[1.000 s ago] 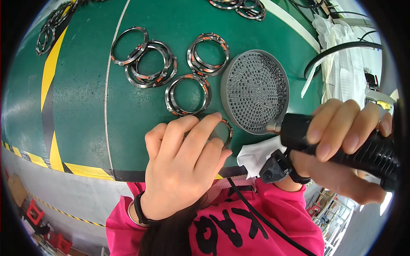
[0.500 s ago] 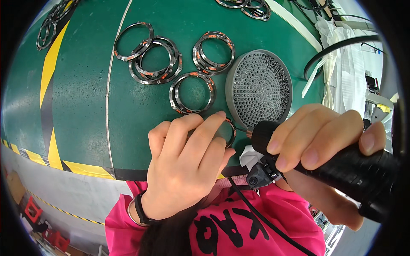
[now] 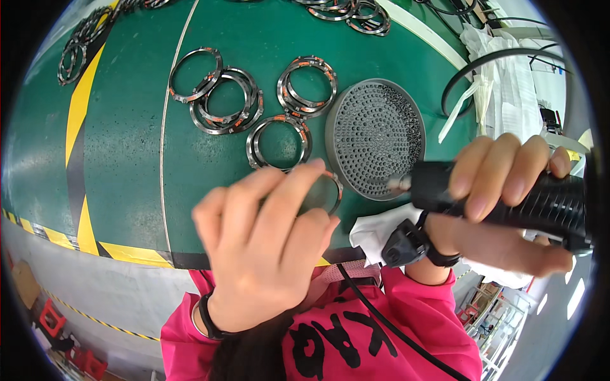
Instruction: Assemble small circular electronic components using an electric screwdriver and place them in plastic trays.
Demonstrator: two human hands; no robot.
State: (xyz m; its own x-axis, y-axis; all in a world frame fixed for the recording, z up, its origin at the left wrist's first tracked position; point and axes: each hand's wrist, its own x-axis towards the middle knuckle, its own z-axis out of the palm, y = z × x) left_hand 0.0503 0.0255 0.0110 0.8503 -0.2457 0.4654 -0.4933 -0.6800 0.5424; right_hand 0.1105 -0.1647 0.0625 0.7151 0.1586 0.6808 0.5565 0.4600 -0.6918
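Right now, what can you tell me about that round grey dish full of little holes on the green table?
The round grey dish lies flat on the green table, with a raised rim and rows of small holes. It looks like moulded plastic. A metal ring sits just left of it; the tip of the black tool hangs over its near edge.

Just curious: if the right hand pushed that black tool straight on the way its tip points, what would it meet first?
Probably the metal ring held in the left hand; the right hand aims the black tool leftward at it, though depth is unclear.

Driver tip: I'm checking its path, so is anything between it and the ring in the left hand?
Nothing visible. The driver tip points across the edge of the grey tray toward the ring that the left hand holds, gap open.
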